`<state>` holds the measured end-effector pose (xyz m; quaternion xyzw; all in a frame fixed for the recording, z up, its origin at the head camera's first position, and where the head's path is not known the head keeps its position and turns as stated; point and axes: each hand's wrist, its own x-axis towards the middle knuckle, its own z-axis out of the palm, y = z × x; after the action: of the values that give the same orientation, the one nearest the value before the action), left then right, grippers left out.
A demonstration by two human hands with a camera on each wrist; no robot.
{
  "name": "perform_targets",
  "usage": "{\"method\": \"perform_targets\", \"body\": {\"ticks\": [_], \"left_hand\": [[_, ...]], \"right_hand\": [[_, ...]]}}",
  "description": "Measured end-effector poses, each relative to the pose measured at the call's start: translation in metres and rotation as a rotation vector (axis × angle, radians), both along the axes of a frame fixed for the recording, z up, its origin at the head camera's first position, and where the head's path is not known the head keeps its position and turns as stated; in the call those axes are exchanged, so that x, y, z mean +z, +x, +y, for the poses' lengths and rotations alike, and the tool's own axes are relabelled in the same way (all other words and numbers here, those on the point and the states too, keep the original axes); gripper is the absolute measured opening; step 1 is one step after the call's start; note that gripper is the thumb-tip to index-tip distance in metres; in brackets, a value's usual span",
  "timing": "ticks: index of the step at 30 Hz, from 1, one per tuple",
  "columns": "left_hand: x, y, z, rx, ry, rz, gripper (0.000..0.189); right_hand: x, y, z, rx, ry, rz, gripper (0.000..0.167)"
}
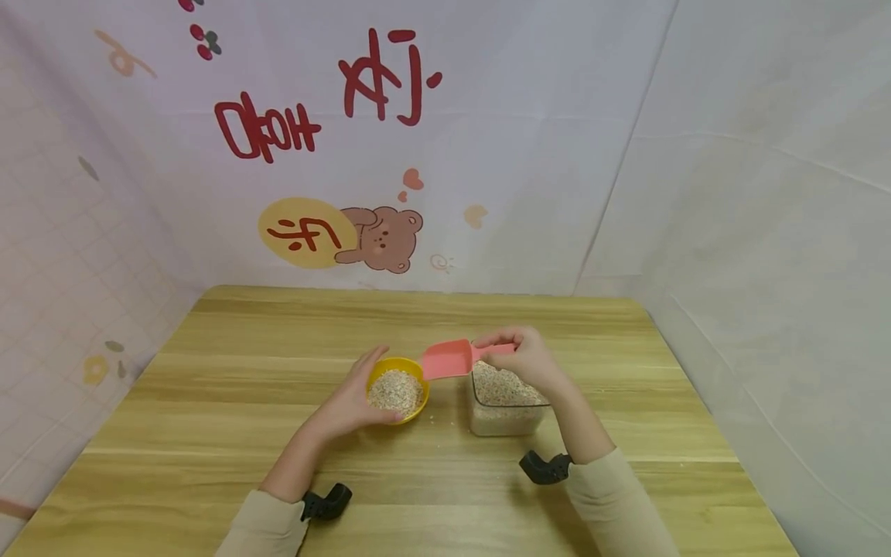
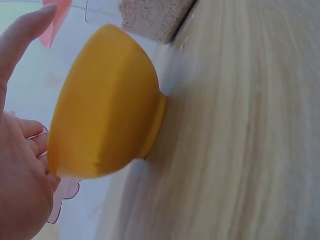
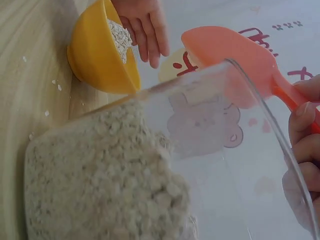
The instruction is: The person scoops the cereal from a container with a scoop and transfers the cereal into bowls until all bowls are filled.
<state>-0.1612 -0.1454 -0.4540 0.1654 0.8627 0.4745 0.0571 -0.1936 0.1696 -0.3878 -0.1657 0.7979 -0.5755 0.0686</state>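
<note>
A yellow bowl (image 1: 399, 421) holding oat flakes (image 1: 395, 391) stands on the table. My left hand (image 1: 351, 398) is spread around the bowl's left side, its fingers extended in the right wrist view; whether it presses on the rim is hard to tell. My right hand (image 1: 527, 360) grips the handle of a pink scoop (image 1: 448, 360), held level above the gap between the bowl and a clear container (image 1: 504, 422). No flakes show in the scoop. More oats (image 3: 100, 170) fill the container, seen through its wall in the right wrist view.
A few loose flakes (image 3: 46, 113) lie on the wooden table (image 1: 264, 371) between bowl and container. Behind the table hangs a printed white cloth (image 1: 529, 155) with a bear and red characters.
</note>
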Motion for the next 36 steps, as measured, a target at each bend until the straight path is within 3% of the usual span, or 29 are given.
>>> {"method": "perform_targets", "body": {"ticks": [15,28,36], "left_hand": [[0.016,-0.005,0.027,-0.051,-0.008,0.041,0.116],[0.018,-0.012,0.057,-0.116,-0.012,0.076,0.115],[0.020,-0.012,0.075,-0.136,-0.002,0.064,0.115]], "right_hand": [[0.007,0.020,0.039,-0.110,-0.076,0.031,0.022],[0.003,0.025,0.071,-0.175,-0.057,0.049,0.025],[-0.001,0.026,0.088,-0.215,0.027,0.054,0.026]]}}
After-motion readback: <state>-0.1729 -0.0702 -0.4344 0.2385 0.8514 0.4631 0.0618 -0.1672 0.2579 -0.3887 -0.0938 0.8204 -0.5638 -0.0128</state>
